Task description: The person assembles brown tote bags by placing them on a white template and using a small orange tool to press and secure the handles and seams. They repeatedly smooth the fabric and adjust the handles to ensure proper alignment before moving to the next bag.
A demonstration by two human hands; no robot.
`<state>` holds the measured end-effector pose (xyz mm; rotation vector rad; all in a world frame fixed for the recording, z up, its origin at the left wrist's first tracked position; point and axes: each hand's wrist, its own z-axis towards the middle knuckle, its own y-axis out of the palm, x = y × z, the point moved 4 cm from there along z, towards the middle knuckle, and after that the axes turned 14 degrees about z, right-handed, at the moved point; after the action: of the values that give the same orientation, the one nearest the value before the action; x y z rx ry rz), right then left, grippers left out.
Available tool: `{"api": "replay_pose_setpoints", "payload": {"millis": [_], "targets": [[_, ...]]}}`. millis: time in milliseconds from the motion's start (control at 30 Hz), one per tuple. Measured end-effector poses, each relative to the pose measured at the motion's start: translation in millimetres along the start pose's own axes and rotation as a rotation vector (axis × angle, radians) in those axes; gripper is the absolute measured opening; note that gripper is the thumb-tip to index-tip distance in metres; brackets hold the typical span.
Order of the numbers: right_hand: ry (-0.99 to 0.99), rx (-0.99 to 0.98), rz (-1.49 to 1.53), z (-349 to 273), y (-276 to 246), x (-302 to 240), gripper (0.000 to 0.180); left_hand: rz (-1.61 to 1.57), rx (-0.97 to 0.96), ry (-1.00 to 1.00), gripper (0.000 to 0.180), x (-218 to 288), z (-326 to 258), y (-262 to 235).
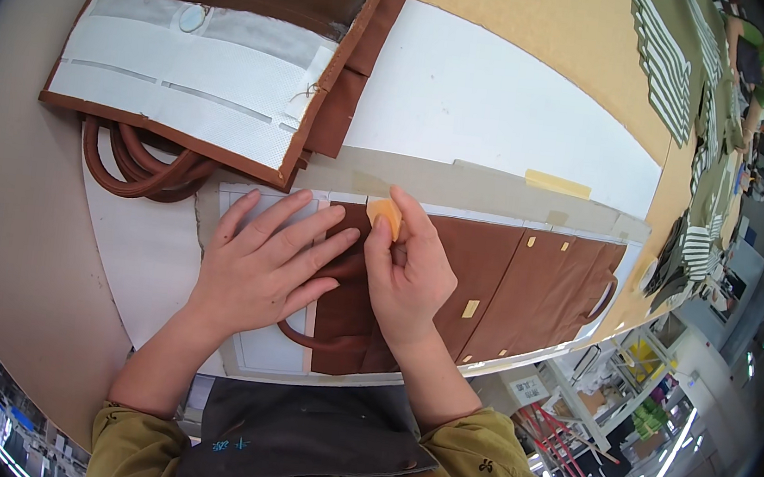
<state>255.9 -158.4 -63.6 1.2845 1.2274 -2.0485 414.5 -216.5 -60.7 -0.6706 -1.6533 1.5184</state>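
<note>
My left hand (260, 261) lies flat with fingers spread on a brown bag panel (490, 278), pressing it against a pale template sheet (270, 350). My right hand (411, 270) pinches a small orange piece (385, 214) between thumb and forefinger at the panel's top edge. A brown strap handle (320, 341) curves out from under both hands. Small tan tape marks (470, 308) dot the panel to the right.
A stack of brown bag panels with white lining (195, 70) and looped handles (133, 170) lies at the upper left. A white sheet (508, 103) covers the tan worktable (553, 24). Striped green pieces (667, 54) and another person (754, 63) are at the far right.
</note>
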Motion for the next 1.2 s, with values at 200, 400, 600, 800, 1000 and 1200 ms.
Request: {"api": "replay_pose_setpoints", "payload": {"millis": [200, 400, 600, 800, 1000, 1200], "targets": [[-0.039, 0.009, -0.038, 1.1, 2.7, -0.9, 0.034, -0.013, -0.006, -0.002, 0.05, -0.3, 0.5, -0.3], [-0.058, 0.01, -0.067, 0.6, 3.5, -1.9, 0.034, -0.02, -0.009, -0.003, 0.051, -0.4, 0.5, 0.1], [-0.054, -0.008, -0.094, -0.3, 3.4, -3.1, 0.034, -0.027, -0.014, -0.004, 0.05, -0.7, 0.6, 0.5], [0.02, -0.007, -0.052, -1.0, 1.8, -1.4, 0.032, -0.034, -0.015, -0.001, 0.05, -1.4, 0.5, -0.1], [0.255, 0.074, 0.345, -9.3, -11.6, 10.1, 0.03, -0.031, -0.003, -0.003, 0.052, -0.3, 1.4, -1.3], [0.237, 0.116, 0.482, -33.5, -33.7, 2.4, 0.036, -0.032, 0.001, 0.004, 0.055, 0.9, -0.8, 1.3]]}}
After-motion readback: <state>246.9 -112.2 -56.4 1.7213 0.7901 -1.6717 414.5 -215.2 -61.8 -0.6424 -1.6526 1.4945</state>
